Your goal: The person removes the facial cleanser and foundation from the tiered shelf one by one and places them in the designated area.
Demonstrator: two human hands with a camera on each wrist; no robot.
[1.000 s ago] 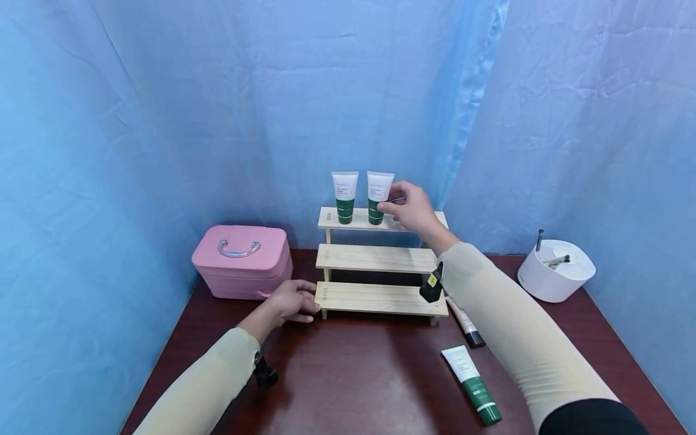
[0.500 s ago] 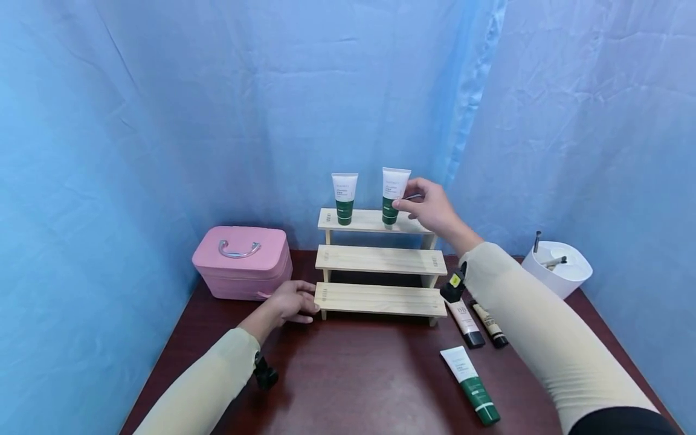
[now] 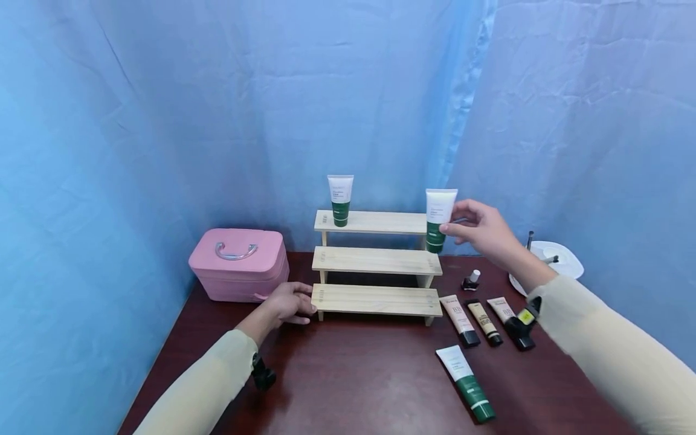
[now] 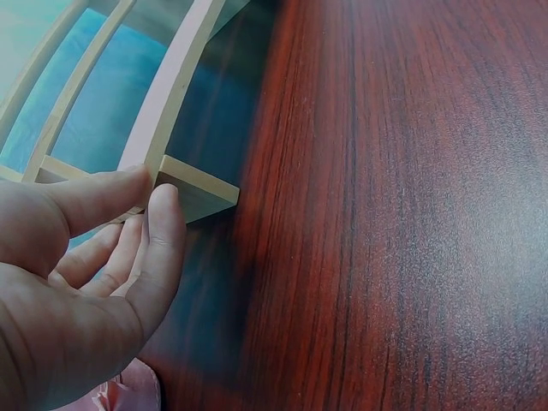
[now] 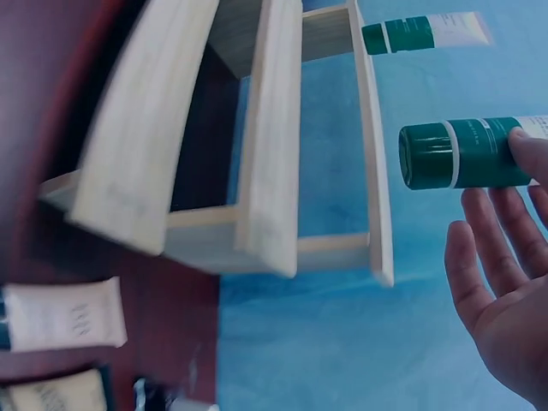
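Observation:
My right hand (image 3: 486, 232) pinches a white and green squeeze tube (image 3: 440, 212), cap down, in the air off the right end of the wooden three-step display stand (image 3: 376, 258). In the right wrist view, the held tube's green cap (image 5: 428, 156) points at the top step, clear of the wood. A matching tube (image 3: 340, 194) stands on its cap at the left of the top step. My left hand (image 3: 289, 304) holds the left end of the lowest step. The left wrist view shows its thumb and forefinger (image 4: 163, 244) pinching that board's corner.
A third green and white tube (image 3: 466, 383) lies at the front right. Behind it lie a BB cream tube (image 3: 460, 320), a beige tube (image 3: 484, 322) and another pink tube (image 3: 511, 323). A small bottle (image 3: 471, 280), white container (image 3: 554, 257) and pink case (image 3: 239, 263) stand farther back.
My right hand has carried the tube from the top step to the right, past the stand's end and somewhat lower. The left hand has stayed at the lowest step.

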